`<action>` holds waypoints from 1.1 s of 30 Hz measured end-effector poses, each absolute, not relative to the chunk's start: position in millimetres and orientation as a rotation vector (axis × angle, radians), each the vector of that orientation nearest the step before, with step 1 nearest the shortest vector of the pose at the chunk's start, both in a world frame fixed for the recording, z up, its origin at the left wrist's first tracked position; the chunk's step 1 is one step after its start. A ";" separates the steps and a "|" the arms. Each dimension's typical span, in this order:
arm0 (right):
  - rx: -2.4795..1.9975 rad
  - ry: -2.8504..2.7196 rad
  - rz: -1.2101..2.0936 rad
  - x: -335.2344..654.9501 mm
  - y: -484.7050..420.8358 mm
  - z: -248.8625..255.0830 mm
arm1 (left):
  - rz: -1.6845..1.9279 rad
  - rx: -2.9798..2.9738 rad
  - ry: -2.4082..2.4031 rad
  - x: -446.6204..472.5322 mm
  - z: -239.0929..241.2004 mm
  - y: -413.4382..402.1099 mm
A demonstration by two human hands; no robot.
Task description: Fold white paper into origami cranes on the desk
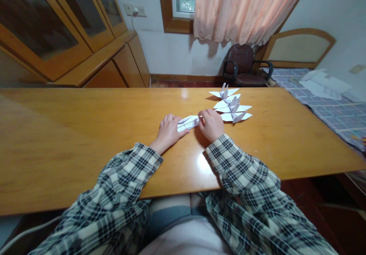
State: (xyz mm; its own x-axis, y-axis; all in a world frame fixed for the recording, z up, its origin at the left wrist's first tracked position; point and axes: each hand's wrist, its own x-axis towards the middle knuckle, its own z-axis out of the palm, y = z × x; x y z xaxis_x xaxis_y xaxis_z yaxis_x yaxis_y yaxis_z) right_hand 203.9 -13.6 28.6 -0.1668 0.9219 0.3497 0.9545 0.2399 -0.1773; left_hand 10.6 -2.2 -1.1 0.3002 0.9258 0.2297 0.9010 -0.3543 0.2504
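A folded piece of white paper (188,122) lies low over the wooden table between my two hands. My left hand (169,128) holds its left end, with the thumb along the near edge and the fingers at the far side. The fingers of my right hand (211,124) pinch the paper's right end; their tips are partly hidden by the hand. Just beyond my right hand stand several white paper cranes (235,110) in a close group, wings spread. The nearest one sits right behind my right knuckles.
The long wooden table (85,144) reaches across the view, its near edge against my lap. Behind it are a glass-door cabinet (65,22), a dark office chair (243,64) and a peach curtain (225,11). On the right, a bed (311,95) carries white papers (328,85).
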 end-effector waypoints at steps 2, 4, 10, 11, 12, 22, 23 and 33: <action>-1.699 -2.104 -0.118 203.6 -13.8 29.8 | 0.528 2.441 1.731 11.3 -0.4 -3.3; -1.670 -2.071 -0.110 203.1 -14.1 30.6 | 0.541 2.349 1.732 11.6 -1.1 -3.0; -1.639 -1.998 0.054 198.9 -15.0 27.5 | 0.872 2.000 1.680 12.3 -3.8 4.2; -1.630 -1.994 0.101 197.9 -15.2 26.5 | 0.952 1.943 1.624 13.3 -3.6 5.1; -1.615 -1.989 0.152 196.9 -15.2 25.4 | 1.020 1.888 1.567 14.7 -3.3 5.6; -1.291 -1.788 0.663 187.8 -12.8 14.7 | 1.189 1.769 1.364 25.1 -6.0 -2.9; -1.291 -1.761 0.691 187.3 -12.8 14.4 | 1.185 1.762 1.345 25.2 -6.1 -3.2; -1.316 -1.637 0.676 188.0 -11.4 12.6 | 1.131 1.556 1.029 30.5 -11.3 -5.6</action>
State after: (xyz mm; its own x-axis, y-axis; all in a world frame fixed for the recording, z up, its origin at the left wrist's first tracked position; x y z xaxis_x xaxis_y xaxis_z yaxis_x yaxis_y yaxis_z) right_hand 188.0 -11.4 12.6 -0.0265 0.9519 0.3054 0.4585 0.2830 -0.8424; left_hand 30.5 -5.6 -11.3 0.2268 0.9541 0.1956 0.1046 -0.2235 0.9691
